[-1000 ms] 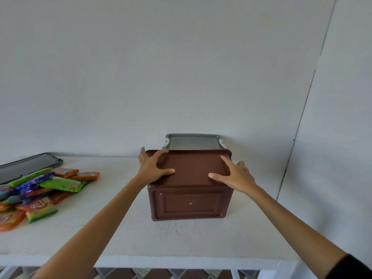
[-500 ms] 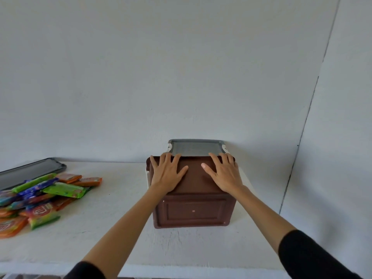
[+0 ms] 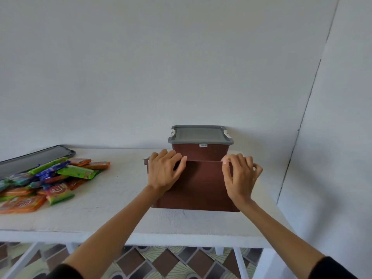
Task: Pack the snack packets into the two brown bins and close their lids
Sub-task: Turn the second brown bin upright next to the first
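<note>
As L hand (image 3: pixel 164 174), R hand (image 3: pixel 239 178) grip bin (image 3: pixel 201 184) edge | fingers (image 3: pixel 248 161) curled

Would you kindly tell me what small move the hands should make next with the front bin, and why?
Probably tip the front brown bin until its opening faces up: both the left hand and right hand grip its far edge, only a flat brown face shows, and the snack packets lie unpacked on the table.
</note>
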Available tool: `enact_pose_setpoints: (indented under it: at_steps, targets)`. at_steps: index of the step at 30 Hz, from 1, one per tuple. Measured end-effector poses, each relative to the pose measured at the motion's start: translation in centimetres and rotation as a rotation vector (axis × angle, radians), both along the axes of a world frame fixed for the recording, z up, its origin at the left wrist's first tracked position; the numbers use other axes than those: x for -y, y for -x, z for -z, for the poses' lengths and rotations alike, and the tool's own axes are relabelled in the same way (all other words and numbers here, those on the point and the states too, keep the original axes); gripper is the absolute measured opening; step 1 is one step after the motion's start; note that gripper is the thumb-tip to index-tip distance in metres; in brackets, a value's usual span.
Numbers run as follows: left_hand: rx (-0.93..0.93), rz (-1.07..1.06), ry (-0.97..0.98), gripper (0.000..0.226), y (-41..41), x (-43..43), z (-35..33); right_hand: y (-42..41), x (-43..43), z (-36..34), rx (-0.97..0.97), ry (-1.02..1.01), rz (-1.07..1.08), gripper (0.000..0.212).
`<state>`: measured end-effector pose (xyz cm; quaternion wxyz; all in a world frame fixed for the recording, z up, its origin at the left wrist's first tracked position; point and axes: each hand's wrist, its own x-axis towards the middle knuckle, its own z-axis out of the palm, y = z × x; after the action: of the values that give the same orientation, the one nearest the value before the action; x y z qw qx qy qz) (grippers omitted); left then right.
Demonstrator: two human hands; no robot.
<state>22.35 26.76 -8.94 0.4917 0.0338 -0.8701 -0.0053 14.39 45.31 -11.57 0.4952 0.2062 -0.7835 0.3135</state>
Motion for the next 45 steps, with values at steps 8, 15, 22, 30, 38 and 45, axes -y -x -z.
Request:
enact_pose_setpoints:
  at_steps: [8,15,22,30,38,45]
  targets:
    - [0.135,0.056,-0.042,0.038,-3.5,-0.7,2.5,-3.6,-0.6,3.8,0.022,0.148,-0.127,0.033]
    - [0.19,0.081,-0.041,0.034,-3.7,-0.7,6.3,-3.5,-0.7,7.3,0.117,0.104,-0.178,0.029]
    - [0.384,-0.015,-0.145,0.035,-1.2,1.3,0.9,-2.7,-0.2,1.4,0.067,0.245,-0.109,0.02]
    - [0.551,0.139,-0.09,0.034,2.0,2.6,0.3,1.6,2.7,-4.3,0.295,-0.216,-0.146,0.018]
    - [0.869,-0.143,0.148,0.044,2.9,4.8,3.0,5.0,1.6,0.2,0.749,-0.825,-0.013,0.062]
    - [0.968,-0.461,0.181,0.072,3.0,6.0,3.7,6.1,1.3,0.5,0.785,-0.894,-0.017,0.092]
